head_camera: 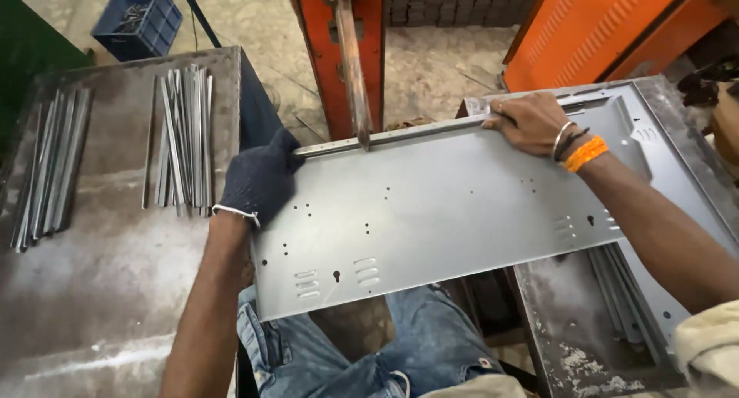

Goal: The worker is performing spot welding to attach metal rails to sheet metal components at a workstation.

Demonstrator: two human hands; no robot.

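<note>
A grey sheet-metal panel (439,205) with punched holes and louvre slots lies across my lap. My left hand (260,179), in a dark knit glove, grips its left far corner. My right hand (531,121), bare, with bangles and an orange wrist thread, presses a thin metal strip (408,132) along the panel's far edge. The copper-coloured electrode arm (352,67) of an orange spot-welding machine (312,44) comes down onto that strip at the edge, between my hands.
A worn steel table (100,275) on the left carries two bundles of metal strips (183,140) (50,167). A blue crate (138,21) sits on the floor beyond. At right, more panels (662,128) and strips (616,290) lie on another bench, beside an orange cabinet (608,25).
</note>
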